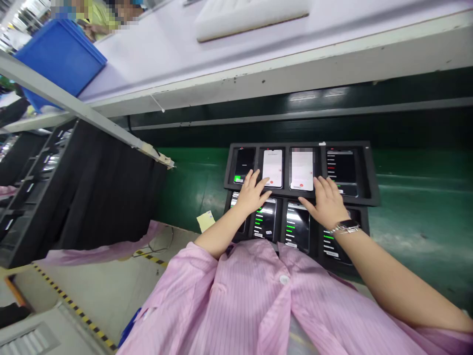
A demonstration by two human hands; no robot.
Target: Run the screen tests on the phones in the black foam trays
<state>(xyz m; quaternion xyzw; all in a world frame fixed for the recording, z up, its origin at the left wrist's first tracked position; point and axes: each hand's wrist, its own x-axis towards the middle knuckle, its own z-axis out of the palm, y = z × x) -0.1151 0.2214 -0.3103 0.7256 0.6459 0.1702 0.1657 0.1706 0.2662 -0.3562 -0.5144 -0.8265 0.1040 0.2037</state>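
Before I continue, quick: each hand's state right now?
Left hand: open, gripping nothing, over the phones.
Right hand: open, gripping nothing, over the phones too.

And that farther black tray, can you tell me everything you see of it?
The farther black tray is long and matte, perhaps foam or plastic, with four slots in a row, each holding a lit phone. A small white mark shows on its far rim. It lies flat on the green surface, another tray by its near side. The left hand and right hand reach over its near edge; whether they touch it is unclear.
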